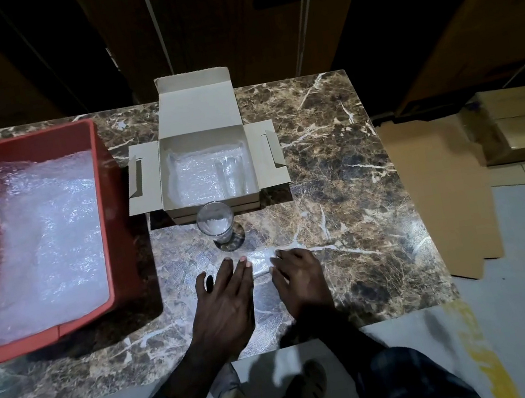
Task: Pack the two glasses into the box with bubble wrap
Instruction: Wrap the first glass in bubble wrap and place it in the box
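- A clear, empty drinking glass with a thick round foot [218, 225] stands upright on the brown marble-patterned surface [336, 169], just in front of the box's near wall.
- A second clear glass [232, 174] lies on its side in the right half of the open grey cardboard box [200, 118], on a lining of bubble wrap [193, 175]; the box's lid stands up at the back and its side flaps are spread flat.
- A transparent sheet of bubble wrap [193, 269] lies flat on the surface, under the standing glass and both hands.
- The left hand [226, 302] presses flat on the sheet, fingers straight and spread, gripping nothing.
- The right hand [299, 279] rests just beside it with fingers bent; the fingertips seem to pinch the sheet, though I cannot tell for certain.
- A red plastic tub [110, 189] on the left holds more crumpled bubble wrap [42, 242].
- Flat brown cardboard sheets [440, 190] lie on the floor to the right.
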A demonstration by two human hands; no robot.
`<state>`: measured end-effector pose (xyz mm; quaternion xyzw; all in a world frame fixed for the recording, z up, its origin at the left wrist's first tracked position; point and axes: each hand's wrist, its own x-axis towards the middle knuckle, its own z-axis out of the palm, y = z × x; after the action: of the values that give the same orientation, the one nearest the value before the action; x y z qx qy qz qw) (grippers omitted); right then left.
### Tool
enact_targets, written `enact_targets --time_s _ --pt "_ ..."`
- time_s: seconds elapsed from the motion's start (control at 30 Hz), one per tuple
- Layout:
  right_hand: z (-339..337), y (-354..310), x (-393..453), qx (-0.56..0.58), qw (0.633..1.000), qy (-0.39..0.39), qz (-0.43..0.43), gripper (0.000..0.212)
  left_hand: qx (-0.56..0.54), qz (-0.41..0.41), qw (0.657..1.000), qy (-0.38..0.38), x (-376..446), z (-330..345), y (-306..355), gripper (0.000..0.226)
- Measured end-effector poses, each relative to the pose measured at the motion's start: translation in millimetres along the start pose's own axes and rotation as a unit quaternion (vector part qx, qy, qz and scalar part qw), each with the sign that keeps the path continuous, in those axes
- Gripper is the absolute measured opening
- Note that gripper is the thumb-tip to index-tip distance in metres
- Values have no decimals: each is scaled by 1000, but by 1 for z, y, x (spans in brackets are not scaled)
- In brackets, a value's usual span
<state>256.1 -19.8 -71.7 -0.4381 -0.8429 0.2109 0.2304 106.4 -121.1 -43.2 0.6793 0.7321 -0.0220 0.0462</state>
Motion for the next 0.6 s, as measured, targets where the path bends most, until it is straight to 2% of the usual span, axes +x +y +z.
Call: enact_targets --time_s 0.1,0.23,0.33,0.43,0.6 --pt "1 -7 4 22 996 37 73 20 1 12 1000 0 -1 1 -3 57" --pt "3 -16 13 54 977 -28 204 31 1 10 1000 -13 -2 2 -1 55" --pt "4 -21 21 61 965 -79 242 24 2 5 1000 -13 -2 -2 3 55" --pt "2 -23 26 96 957 -80 260 18 6 7 1000 -9 -1 -3 2 53" --pt "-4 -26 31 151 928 -83 329 27 6 2 1000 -19 2 -5 3 54"
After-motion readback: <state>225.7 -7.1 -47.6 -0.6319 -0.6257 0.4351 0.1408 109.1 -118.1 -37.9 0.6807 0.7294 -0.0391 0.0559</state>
